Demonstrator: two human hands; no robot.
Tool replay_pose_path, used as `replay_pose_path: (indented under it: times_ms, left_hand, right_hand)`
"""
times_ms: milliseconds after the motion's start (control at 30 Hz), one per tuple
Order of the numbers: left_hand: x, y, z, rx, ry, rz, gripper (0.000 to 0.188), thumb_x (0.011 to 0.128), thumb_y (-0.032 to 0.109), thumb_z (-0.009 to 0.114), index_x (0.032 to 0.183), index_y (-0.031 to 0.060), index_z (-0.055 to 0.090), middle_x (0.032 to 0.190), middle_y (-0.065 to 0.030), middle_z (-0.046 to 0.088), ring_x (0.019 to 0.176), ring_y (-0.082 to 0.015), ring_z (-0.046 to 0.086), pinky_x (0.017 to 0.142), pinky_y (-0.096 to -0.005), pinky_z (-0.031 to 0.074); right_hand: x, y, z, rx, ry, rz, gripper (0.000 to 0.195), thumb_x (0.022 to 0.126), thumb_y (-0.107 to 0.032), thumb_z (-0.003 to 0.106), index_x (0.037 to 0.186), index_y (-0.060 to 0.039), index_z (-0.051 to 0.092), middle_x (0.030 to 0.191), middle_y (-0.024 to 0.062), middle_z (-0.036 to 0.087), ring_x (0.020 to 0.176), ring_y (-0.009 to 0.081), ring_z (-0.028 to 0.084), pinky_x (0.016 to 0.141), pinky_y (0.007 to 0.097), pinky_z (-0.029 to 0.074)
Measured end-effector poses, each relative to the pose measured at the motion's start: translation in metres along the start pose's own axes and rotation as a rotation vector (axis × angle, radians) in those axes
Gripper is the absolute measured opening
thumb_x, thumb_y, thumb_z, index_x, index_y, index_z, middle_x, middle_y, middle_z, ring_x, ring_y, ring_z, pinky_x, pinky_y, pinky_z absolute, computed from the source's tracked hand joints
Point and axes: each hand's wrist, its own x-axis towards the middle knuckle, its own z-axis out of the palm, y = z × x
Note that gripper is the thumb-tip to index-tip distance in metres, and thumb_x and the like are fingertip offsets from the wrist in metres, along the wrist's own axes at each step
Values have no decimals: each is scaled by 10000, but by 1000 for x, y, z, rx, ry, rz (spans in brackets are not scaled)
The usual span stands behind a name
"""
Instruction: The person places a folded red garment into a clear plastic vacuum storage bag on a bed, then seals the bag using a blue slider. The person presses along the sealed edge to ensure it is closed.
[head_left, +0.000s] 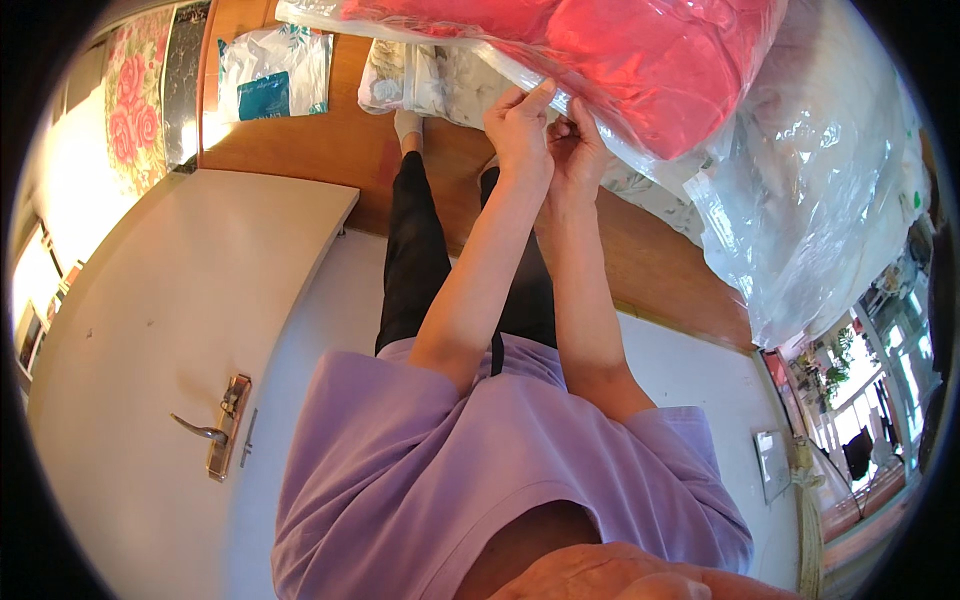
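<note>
Both hands are at the near edge of a large clear plastic bag (600, 139) with pink-red bedding or fabric (645, 75) inside. My left hand (521, 139) pinches the bag's edge strip between thumb and fingers. Close against it on the right, my right hand (581, 154) grips the same strip, its fingers partly curled out of sight. Under the bag lies a folded, pale floral fabric bundle (457, 82). Another big clear plastic bag with whitish contents (810, 165) bulges to the right of the pink one.
A white and teal plastic package (274, 75) lies on the brown wooden surface (660, 255), at the upper left. To the left a white door (187, 300) with a metal handle (199, 427) stands ajar. A rose-patterned panel (133, 105) is beyond it. Windows and plants show at the right.
</note>
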Motion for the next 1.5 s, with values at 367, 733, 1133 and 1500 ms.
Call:
replay_pose_path:
  times_ms: [367,733,1133,1500]
  left_hand:
    - [-6,7,-8,229,-22,-1,97,869,59,707,810,-9,671,693,15,553,558,-53,381,502,-228,288]
    - [-3,7,-19,245,-150,-47,116,883,69,705,803,4,652,692,-11,566,553,-79,444,511,-236,345]
    - [-10,-14,-1,265,-68,-41,73,857,58,716,855,5,666,726,-21,609,591,-85,528,494,-235,429]
    - [-5,-21,-2,244,-91,92,152,815,-3,720,758,54,591,665,37,523,531,-55,408,505,-237,299]
  right_hand:
    - [2,7,5,-132,88,-146,242,774,28,717,971,-73,619,826,-3,586,638,88,475,539,227,341]
    - [-2,4,-5,-101,-2,-90,92,867,-15,668,937,-57,626,801,0,605,647,87,518,549,213,408]
    - [1,-5,-11,-34,58,-141,199,819,5,694,1007,-18,632,945,32,632,777,111,568,625,243,437]
    - [2,-3,-8,-197,126,-254,160,755,18,695,887,-39,625,793,12,592,625,96,503,529,247,374]
